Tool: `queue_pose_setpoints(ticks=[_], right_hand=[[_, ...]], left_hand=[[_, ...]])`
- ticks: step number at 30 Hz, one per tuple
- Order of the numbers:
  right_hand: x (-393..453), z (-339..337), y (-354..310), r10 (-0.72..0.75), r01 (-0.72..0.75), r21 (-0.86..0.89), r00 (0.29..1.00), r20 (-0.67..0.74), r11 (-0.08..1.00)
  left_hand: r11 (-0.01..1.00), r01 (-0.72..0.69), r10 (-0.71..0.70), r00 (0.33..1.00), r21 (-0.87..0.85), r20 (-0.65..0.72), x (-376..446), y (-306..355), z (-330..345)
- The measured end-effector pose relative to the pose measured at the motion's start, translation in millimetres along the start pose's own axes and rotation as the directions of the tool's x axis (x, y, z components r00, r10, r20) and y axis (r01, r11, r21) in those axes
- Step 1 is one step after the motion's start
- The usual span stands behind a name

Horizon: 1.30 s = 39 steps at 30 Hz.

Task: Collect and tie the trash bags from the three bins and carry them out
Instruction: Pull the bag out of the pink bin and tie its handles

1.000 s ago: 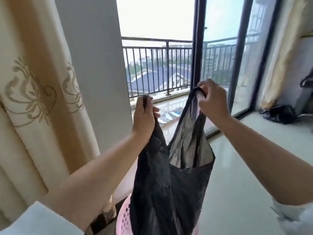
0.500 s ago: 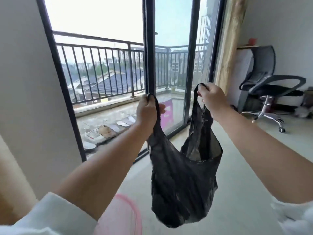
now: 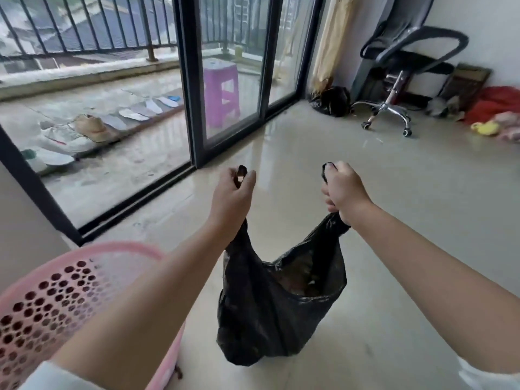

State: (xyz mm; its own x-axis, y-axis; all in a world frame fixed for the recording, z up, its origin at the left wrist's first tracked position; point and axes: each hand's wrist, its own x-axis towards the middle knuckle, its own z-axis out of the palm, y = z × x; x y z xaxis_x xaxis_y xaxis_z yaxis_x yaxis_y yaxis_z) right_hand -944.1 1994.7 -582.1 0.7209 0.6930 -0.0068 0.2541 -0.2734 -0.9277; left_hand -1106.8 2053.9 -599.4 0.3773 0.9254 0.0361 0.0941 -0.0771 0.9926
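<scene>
A black trash bag [image 3: 275,311] hangs in front of me above the pale tiled floor, its mouth open between my hands. My left hand [image 3: 232,197] grips one handle of the bag, with the handle's tip poking out above the fingers. The other handle is held by my right hand [image 3: 343,190], which is curled round it. A pink perforated bin [image 3: 53,294] stands at the lower left, under my left forearm. A second black bag [image 3: 332,101] lies on the floor by the curtain at the far wall.
A sliding glass door [image 3: 222,80] with a dark frame opens onto a balcony with shoes, insoles and a purple stool [image 3: 222,94]. An office chair [image 3: 399,68] stands at the back right, with red cloth and toys [image 3: 495,114] beside it.
The view has tipped down from the balcony railing to the floor. Both hands have come lower with the bag, which now hangs clear to the right of the pink bin.
</scene>
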Motion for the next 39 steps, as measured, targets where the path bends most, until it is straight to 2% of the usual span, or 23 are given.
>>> queue_pose_setpoints(ticks=[3,6,8,10,12,13,15,17,20,22,25,28,32,35,37,39], right_hand=[[-10.1,4.0,23.5,0.035,-0.035,0.014,0.999,-0.014,0.999],[-21.6,6.2,36.7,0.042,-0.043,0.046,0.999,0.024,0.998],[-28.6,4.8,45.9,0.003,-0.009,0.062,0.995,0.096,0.998],[-32.2,1.5,55.3,-0.058,0.055,0.023,0.980,0.190,0.998],[-36.2,-1.9,71.8,0.033,-0.026,-0.028,0.950,0.310,0.999],[-38.9,-2.7,78.5,0.095,-0.077,-0.064,0.931,0.353,0.995],[-43.8,1.4,95.7,0.172,-0.117,-0.156,0.894,0.414,0.981],[-45.1,9.6,113.5,0.244,-0.198,-0.151,0.878,0.413,0.969],[-48.3,25.1,122.9,0.284,-0.321,0.055,0.896,0.342,0.946],[-50.3,33.4,123.5,0.275,-0.337,0.185,0.915,0.293,0.923],[-49.1,43.6,121.4,0.241,-0.347,0.354,0.920,0.309,0.868],[-43.0,42.8,123.9,0.286,-0.386,0.405,0.915,0.286,0.829],[-32.2,19.0,133.8,0.332,-0.497,0.409,0.849,0.410,0.766],[-25.8,6.5,140.0,0.276,-0.483,0.471,0.853,0.442,0.738],[-23.5,6.7,145.8,0.264,-0.441,0.456,0.877,0.401,0.773],[-22.3,9.7,156.1,0.254,-0.367,0.339,0.907,0.335,0.866]], left_hand=[[0.986,-0.025,-0.004,0.985,0.163,0.174,-4.5,-18.8,-1.0],[0.972,-0.026,-0.047,0.952,0.232,0.303,-12.1,-36.6,-5.6],[0.940,-0.058,-0.077,0.924,0.336,0.375,-13.7,-48.0,-10.3],[0.855,-0.135,-0.126,0.883,0.500,0.452,-10.2,-58.1,-14.9],[0.774,-0.174,-0.209,0.838,0.609,0.505,-12.4,-66.2,-18.6],[0.784,-0.169,-0.233,0.811,0.597,0.537,-12.3,-69.6,-18.3],[0.823,-0.106,-0.271,0.790,0.558,0.550,-15.6,-81.8,-13.4],[0.862,-0.043,-0.254,0.825,0.504,0.505,-20.1,-91.6,-7.5],[0.917,0.118,-0.256,0.906,0.380,0.336,-26.7,-100.6,-8.1],[0.956,0.237,-0.275,0.930,0.172,0.244,-32.7,-101.0,-13.6],[0.902,0.382,-0.342,0.917,-0.202,0.206,-38.7,-101.5,-18.7],[0.825,0.482,-0.468,0.875,-0.294,0.121,-42.4,-101.4,-20.3],[0.733,0.523,-0.521,0.843,-0.435,0.135,-41.9,-101.9,-15.9],[0.794,0.413,-0.437,0.898,-0.447,0.053,-43.8,-101.7,0.2],[0.823,0.340,-0.370,0.929,-0.454,0.025,-46.8,-103.3,12.4],[0.823,0.299,-0.333,0.943,-0.483,0.017,-49.8,-107.9,19.9]])
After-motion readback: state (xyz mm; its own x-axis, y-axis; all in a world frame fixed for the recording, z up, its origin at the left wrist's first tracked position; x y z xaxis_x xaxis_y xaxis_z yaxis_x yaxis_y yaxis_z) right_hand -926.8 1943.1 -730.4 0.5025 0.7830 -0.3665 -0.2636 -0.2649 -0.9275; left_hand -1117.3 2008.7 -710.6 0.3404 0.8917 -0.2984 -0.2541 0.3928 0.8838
